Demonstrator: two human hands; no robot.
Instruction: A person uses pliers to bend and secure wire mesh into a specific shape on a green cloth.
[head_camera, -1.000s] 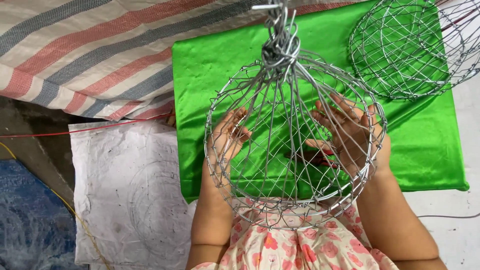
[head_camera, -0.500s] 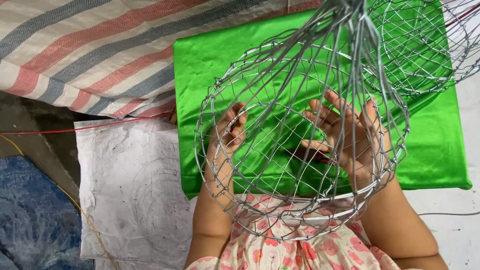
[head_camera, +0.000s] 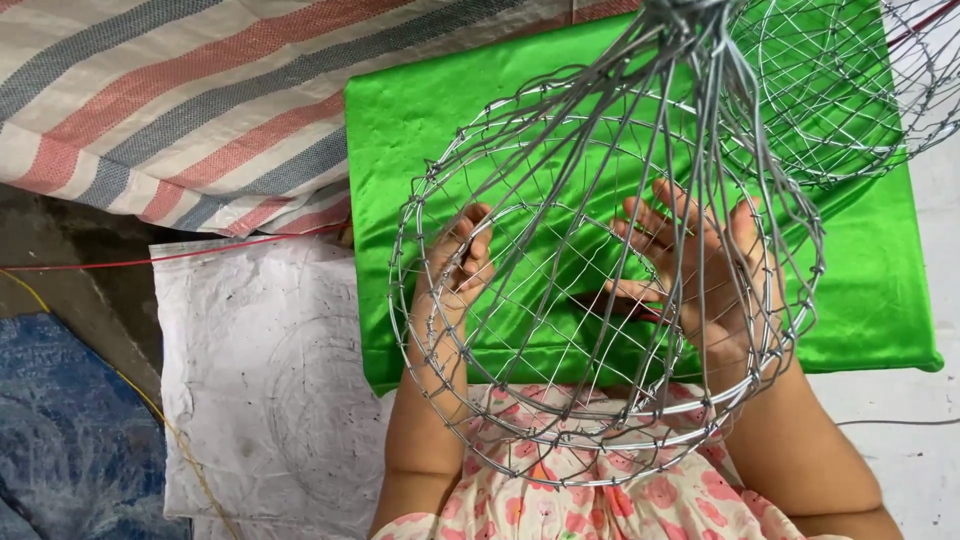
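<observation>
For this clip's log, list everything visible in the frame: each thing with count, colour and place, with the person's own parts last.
Wire basket frame: one, silver, centre, both hands inside it.
Second wire basket frame: one, silver, top right, on the green cloth.
Green cloth: one, shiny green, centre, under the frames.
Striped tarp: one, white with red and grey stripes, top left.
Woven sack: one, white, lower left on the floor.
Blue sheet: one, blue, bottom left corner.
Red wire: one, red, across the left floor.
Floral garment: one, pink and white, bottom centre.
Left hand: fingers curled on the frame's wires.
Right hand: fingers spread against the frame's wires.
</observation>
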